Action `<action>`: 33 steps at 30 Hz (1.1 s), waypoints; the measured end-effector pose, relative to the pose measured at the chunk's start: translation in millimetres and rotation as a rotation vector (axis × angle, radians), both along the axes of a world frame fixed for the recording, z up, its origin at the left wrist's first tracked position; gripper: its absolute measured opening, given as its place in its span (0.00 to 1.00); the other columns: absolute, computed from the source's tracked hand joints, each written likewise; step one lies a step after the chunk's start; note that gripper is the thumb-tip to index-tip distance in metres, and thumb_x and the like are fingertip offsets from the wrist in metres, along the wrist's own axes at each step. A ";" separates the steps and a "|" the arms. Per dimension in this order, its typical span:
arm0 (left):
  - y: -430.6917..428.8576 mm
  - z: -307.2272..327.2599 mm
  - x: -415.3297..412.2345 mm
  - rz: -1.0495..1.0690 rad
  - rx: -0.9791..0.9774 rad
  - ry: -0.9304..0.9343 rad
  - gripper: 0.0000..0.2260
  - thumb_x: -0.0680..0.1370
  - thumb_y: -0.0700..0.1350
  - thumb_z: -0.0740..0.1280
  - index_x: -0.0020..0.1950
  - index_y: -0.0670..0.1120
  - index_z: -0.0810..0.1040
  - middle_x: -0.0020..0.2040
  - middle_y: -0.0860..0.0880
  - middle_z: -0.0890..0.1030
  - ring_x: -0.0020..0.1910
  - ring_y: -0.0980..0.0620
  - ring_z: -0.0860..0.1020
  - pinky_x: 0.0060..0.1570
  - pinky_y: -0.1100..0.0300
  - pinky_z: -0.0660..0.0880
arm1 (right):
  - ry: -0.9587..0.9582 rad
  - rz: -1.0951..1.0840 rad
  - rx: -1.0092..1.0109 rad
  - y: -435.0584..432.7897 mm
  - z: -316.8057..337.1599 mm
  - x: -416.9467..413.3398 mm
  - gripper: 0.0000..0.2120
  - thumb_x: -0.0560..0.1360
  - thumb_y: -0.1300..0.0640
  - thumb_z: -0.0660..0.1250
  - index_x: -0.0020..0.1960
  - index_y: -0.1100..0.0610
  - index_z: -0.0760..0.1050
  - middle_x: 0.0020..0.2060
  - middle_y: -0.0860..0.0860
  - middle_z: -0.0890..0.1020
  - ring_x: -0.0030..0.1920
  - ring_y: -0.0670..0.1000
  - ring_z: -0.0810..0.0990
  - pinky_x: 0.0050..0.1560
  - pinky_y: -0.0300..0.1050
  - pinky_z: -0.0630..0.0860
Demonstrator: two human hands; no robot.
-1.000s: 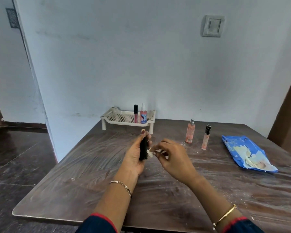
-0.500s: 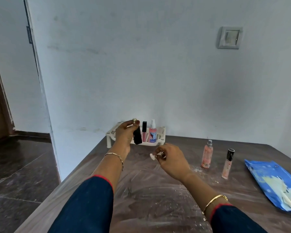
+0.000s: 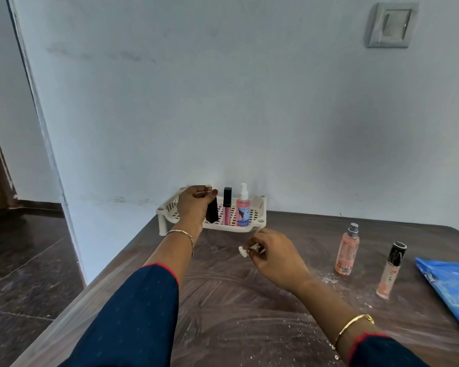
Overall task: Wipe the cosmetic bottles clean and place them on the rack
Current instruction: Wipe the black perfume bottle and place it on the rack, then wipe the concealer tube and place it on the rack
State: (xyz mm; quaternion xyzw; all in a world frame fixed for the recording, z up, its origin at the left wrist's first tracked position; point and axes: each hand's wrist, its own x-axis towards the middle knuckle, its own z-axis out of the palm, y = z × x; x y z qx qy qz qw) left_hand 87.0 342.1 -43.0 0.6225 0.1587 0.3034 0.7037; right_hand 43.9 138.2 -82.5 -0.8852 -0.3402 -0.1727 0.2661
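The left hand (image 3: 194,206) is holding a black bottle (image 3: 212,212) in a curled grip over the white rack (image 3: 261,205), just left of a pink gloss tube (image 3: 226,209) and a spray bottle (image 3: 243,211) standing in it. The right hand (image 3: 274,259) is pinching a small white wipe (image 3: 243,251) above the desk (image 3: 236,313). A pink mist bottle (image 3: 347,251) and a foundation bottle (image 3: 389,272) are standing further right, near a blue wipes pack (image 3: 452,286).

The single camera (head-worn, wide-angle) is looking forward and slightly down across the table (image 3: 236,327) toward the wall (image 3: 223,102), sitting close over the sleeves (image 3: 133,313) at 6 o'clock, with the rack (image 3: 259,207) falling near 12 o'clock and the floor (image 3: 24,260) showing at 8 o'clock.
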 end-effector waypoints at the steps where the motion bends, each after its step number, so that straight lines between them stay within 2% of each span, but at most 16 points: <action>1: 0.0 -1.2 2.8 0.012 0.048 0.029 0.11 0.68 0.39 0.77 0.48 0.43 0.81 0.48 0.44 0.83 0.50 0.45 0.81 0.57 0.50 0.77 | -0.001 0.005 -0.003 -0.1 -1.6 1.1 0.08 0.72 0.59 0.70 0.50 0.52 0.80 0.48 0.44 0.79 0.46 0.42 0.75 0.47 0.33 0.74; 4: -1.1 -5.1 7.7 0.043 0.183 0.111 0.14 0.68 0.42 0.77 0.51 0.42 0.81 0.48 0.43 0.84 0.47 0.46 0.81 0.54 0.50 0.78 | -0.014 0.011 -0.006 -1.0 -3.9 3.4 0.07 0.72 0.59 0.70 0.50 0.53 0.80 0.46 0.42 0.77 0.45 0.41 0.74 0.46 0.28 0.70; 6: -3.0 -7.0 8.5 0.058 0.235 0.137 0.13 0.67 0.43 0.78 0.48 0.43 0.80 0.47 0.43 0.84 0.48 0.45 0.82 0.54 0.49 0.78 | -0.015 0.010 0.000 -2.3 -4.6 4.2 0.07 0.72 0.59 0.70 0.50 0.53 0.80 0.44 0.40 0.75 0.44 0.40 0.73 0.43 0.25 0.67; 8: -5.9 -7.8 8.4 0.064 0.268 0.163 0.12 0.66 0.44 0.79 0.46 0.44 0.81 0.46 0.43 0.84 0.47 0.45 0.82 0.53 0.49 0.78 | -0.011 0.008 0.008 -4.4 -6.1 5.1 0.07 0.71 0.60 0.70 0.49 0.53 0.80 0.44 0.40 0.75 0.44 0.41 0.74 0.43 0.27 0.69; 11: -8.8 -5.8 5.8 0.067 0.308 0.207 0.15 0.65 0.46 0.79 0.47 0.44 0.81 0.48 0.44 0.84 0.48 0.46 0.82 0.53 0.49 0.78 | 0.010 -0.006 0.018 -7.7 -7.0 5.6 0.07 0.71 0.59 0.70 0.49 0.52 0.80 0.45 0.43 0.79 0.44 0.43 0.76 0.46 0.36 0.75; 16: -12.6 10.3 -11.1 0.103 0.343 0.225 0.29 0.65 0.48 0.79 0.62 0.42 0.74 0.59 0.44 0.78 0.58 0.45 0.77 0.59 0.51 0.74 | 0.009 -0.033 0.032 -15.6 1.0 -1.6 0.08 0.72 0.59 0.69 0.50 0.52 0.80 0.45 0.42 0.78 0.44 0.42 0.75 0.46 0.34 0.73; 20: -23.0 33.2 -26.3 0.177 0.475 0.225 0.34 0.65 0.51 0.79 0.66 0.44 0.69 0.64 0.41 0.74 0.64 0.43 0.72 0.65 0.50 0.68 | 0.015 -0.058 0.074 -25.1 10.2 -13.6 0.07 0.72 0.59 0.69 0.48 0.51 0.81 0.44 0.44 0.79 0.43 0.43 0.76 0.45 0.34 0.74; 23: -41.2 50.7 -40.4 0.182 0.604 0.167 0.30 0.68 0.49 0.77 0.65 0.45 0.70 0.65 0.42 0.72 0.66 0.42 0.68 0.64 0.53 0.64 | 0.007 -0.075 0.093 -37.5 16.1 -27.0 0.06 0.72 0.59 0.69 0.47 0.51 0.81 0.43 0.46 0.80 0.42 0.43 0.77 0.44 0.35 0.75; 28: -91.4 63.2 -61.0 0.090 0.758 0.097 0.15 0.72 0.49 0.71 0.57 0.49 0.77 0.63 0.43 0.73 0.66 0.43 0.67 0.59 0.54 0.66 | -0.001 -0.109 0.136 -66.0 18.1 -47.7 0.07 0.71 0.61 0.69 0.47 0.52 0.81 0.43 0.45 0.80 0.41 0.43 0.78 0.44 0.37 0.76; 31: -125.7 59.2 -69.9 0.001 0.826 0.034 0.08 0.72 0.51 0.70 0.50 0.51 0.80 0.59 0.46 0.75 0.64 0.44 0.69 0.57 0.55 0.67 | 0.023 -0.130 0.162 -88.1 16.3 -57.6 0.07 0.72 0.62 0.68 0.47 0.53 0.81 0.42 0.46 0.79 0.40 0.43 0.77 0.43 0.34 0.75; 33: -150.8 55.3 -74.2 -0.066 0.853 0.004 0.06 0.72 0.54 0.70 0.45 0.53 0.80 0.53 0.50 0.77 0.60 0.46 0.73 0.59 0.51 0.71 | 0.030 -0.159 0.183 -104.6 15.0 -62.8 0.07 0.72 0.62 0.68 0.46 0.53 0.81 0.42 0.46 0.80 0.40 0.44 0.78 0.43 0.35 0.76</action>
